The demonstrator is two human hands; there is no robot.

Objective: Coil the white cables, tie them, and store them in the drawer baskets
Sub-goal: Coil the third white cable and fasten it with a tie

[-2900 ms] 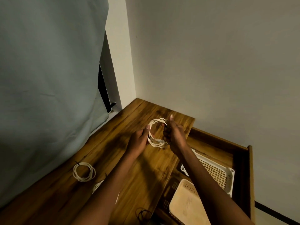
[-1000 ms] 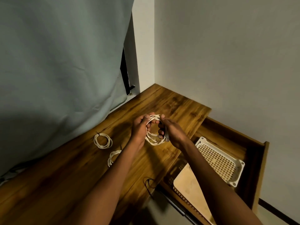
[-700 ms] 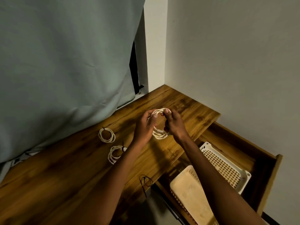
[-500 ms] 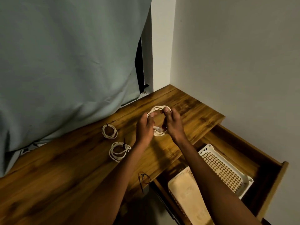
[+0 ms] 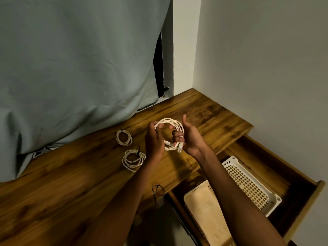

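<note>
Compared with half a second ago, the camera has swung further left and down, so more of the wooden desk [image 5: 74, 189] and the open drawer [image 5: 301, 206] is visible; the hands have barely moved.

Head view: a person's two bare arms reach forward over the desk. The left hand [image 5: 154, 141] and the right hand [image 5: 190, 139] are both closed around a coiled white cable [image 5: 171, 134], held above the desktop, its plug ends hanging at the bottom. Two tied white coils lie on the desk to the left, a far coil [image 5: 123, 137] and a near coil [image 5: 133, 159]. A black tie [image 5: 158, 189] rests at the desk's edge. In the drawer sit a white basket [image 5: 252, 185] and a cream basket [image 5: 205, 210].
</note>
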